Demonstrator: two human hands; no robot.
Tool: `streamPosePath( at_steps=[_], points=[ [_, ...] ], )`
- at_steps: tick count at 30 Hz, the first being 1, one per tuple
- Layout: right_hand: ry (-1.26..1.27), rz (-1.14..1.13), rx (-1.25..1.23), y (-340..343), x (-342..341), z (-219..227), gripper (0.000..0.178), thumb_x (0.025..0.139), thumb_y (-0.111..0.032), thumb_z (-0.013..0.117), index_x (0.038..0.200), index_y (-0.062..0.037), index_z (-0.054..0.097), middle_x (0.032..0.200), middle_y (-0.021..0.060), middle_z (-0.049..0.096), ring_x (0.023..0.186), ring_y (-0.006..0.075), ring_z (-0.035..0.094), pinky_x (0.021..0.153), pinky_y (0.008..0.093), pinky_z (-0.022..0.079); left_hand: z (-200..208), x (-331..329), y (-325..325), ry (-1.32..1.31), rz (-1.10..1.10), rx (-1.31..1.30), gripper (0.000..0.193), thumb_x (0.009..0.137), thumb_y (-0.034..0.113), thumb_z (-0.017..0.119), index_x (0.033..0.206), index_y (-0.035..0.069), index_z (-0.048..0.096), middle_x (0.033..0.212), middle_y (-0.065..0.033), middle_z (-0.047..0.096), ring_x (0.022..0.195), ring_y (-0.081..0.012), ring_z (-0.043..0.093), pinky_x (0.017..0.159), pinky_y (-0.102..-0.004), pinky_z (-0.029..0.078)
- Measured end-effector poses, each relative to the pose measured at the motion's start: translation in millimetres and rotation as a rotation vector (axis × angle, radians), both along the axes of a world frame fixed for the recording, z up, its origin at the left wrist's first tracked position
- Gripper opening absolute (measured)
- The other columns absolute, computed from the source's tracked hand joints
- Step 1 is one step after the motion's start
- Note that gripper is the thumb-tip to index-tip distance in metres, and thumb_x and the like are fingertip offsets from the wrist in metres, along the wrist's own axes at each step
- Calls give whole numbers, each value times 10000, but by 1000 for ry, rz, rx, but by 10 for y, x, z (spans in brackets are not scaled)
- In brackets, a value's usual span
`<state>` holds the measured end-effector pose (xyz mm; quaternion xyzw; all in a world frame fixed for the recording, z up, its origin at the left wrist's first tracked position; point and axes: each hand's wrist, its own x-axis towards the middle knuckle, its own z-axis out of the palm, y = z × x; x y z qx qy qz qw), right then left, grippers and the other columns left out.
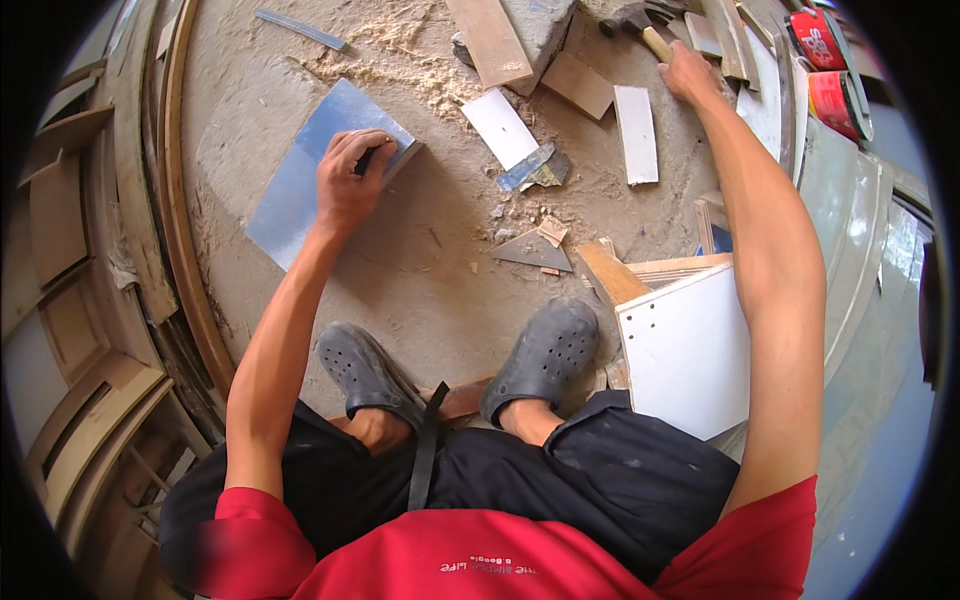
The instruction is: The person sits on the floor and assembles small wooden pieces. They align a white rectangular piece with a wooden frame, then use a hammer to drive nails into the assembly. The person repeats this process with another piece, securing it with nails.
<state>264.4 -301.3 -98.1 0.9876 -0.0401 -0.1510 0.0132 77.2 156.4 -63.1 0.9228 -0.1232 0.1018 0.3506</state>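
In front of my feet, to the left, lies a flat blue panel [290,180] with a thick edge showing on its right side. My left hand [348,180] is over its upper right part, fingers curled closed. Something dark shows between thumb and fingers, too hidden to name. At the far right, my right hand [690,75] is wrapped round the wooden handle of a hammer [657,45]. The hammer's dark head points up and left, close to several wood offcuts.
White strips [637,135], a brown board [490,42] and sawdust [400,55] litter the floor ahead. A white panel with small holes [690,345] stands by my right leg. Wooden frames [95,440] line the left side; red cans [832,100] sit far right.
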Motion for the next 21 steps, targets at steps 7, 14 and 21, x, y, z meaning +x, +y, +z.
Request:
streamPosePath(
  at_steps=[7,14,21],
  points=[
    [164,-457,715,439,-122,111,285,814,-217,636,847,58,568,649,120,602,558,208,608,476,356,501,30,-13,-5,31,29,3,100,843,96,703,935,57,701,951,-55,713,898,-220,642,806,-316,501],
    [205,-699,964,883,-368,304,168,796,-72,574,910,47,543,675,93,538,496,160,539,428,305,477,-46,-16,83,13,41,-39,116,832,121,717,939,77,728,946,-52,723,910,-216,648,802,-317,511],
    [37,-1010,1169,1153,-761,511,326,965,-319,523,982,6,503,713,95,533,529,191,551,433,336,481,-18,42,94,-47,-58,-28,132,835,152,712,938,70,728,964,-54,720,931,-235,642,825,-335,511]
  ],
)
